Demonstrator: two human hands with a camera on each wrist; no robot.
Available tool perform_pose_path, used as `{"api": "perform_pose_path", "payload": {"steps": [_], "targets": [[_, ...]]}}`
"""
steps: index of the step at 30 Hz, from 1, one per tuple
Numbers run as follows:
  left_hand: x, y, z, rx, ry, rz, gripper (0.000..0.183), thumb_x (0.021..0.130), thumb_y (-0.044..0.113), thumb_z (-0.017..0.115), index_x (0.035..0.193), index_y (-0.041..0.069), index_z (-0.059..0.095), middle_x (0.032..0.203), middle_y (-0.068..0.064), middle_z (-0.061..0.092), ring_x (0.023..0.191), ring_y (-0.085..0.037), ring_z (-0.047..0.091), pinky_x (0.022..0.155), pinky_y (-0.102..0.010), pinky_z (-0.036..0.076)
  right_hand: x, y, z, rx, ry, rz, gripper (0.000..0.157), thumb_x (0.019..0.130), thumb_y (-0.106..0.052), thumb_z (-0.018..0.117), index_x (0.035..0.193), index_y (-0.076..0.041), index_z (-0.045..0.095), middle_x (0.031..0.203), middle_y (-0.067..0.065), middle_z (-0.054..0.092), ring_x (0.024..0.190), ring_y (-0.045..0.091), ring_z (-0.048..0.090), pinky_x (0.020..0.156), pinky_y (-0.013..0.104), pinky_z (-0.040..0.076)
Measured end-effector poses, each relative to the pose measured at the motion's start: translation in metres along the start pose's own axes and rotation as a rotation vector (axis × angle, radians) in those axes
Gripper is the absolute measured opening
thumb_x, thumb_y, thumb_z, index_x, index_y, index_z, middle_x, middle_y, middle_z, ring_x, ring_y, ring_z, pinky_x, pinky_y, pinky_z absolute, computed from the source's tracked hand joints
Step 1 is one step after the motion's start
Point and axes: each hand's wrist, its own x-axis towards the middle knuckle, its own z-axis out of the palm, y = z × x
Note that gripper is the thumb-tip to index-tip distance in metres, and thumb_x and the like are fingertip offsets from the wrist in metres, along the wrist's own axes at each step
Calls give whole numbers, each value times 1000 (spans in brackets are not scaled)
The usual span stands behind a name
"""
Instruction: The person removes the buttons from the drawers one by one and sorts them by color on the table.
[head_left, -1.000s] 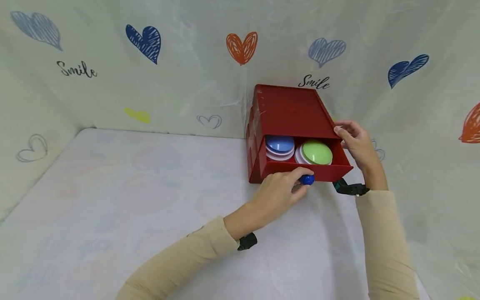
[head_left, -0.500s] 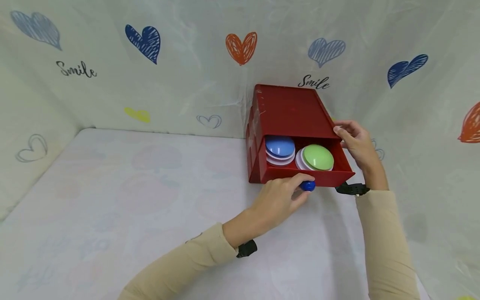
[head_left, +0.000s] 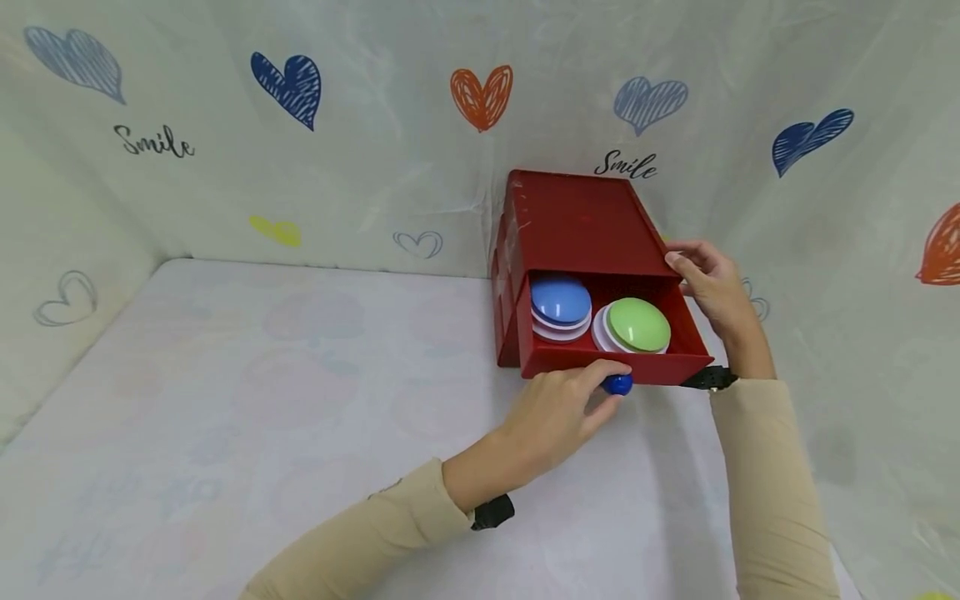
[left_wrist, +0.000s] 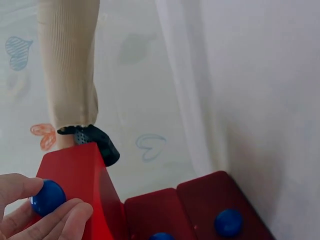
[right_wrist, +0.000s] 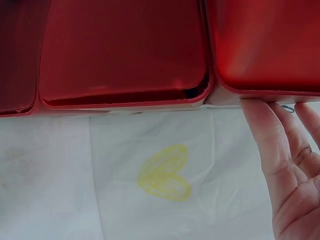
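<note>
My left hand (head_left: 551, 421) pinches the round blue knob (head_left: 618, 384) of the top drawer (head_left: 543, 360) between thumb and fingers. That drawer juts out of a red drawer cabinet (head_left: 577, 221). Inside it lie two stacks of round dishes, a blue dish (head_left: 561, 298) over white ones at left and a green dish (head_left: 637, 323) over white at right. At the cabinet's upper right edge rests my right hand (head_left: 716, 287). In the right wrist view, its straight fingers (right_wrist: 267, 130) touch the red side.
The left wrist view shows two lower drawers with blue knobs (left_wrist: 229, 222), both pushed in. The cabinet stands on a white-covered table (head_left: 262, 433), against a hanging sheet (head_left: 375, 150) printed with hearts. A black band (head_left: 493, 511) sits at the left wrist.
The top drawer has slid further out toward me, with my left hand on its knob moving along. More of the dishes shows. My right hand has stayed at the cabinet's edge.
</note>
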Motion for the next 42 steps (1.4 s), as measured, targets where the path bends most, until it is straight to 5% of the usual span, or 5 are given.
{"api": "perform_pose_path", "payload": {"steps": [42], "targets": [[-29, 20, 9, 3, -3, 64, 36, 90, 25, 61, 124, 14, 54, 98, 6, 70, 82, -1, 65, 78, -5, 45, -1, -1, 0, 22, -17, 38, 35, 95, -38, 47, 126, -20, 49, 99, -18, 54, 93, 4, 51, 72, 13, 47]]}}
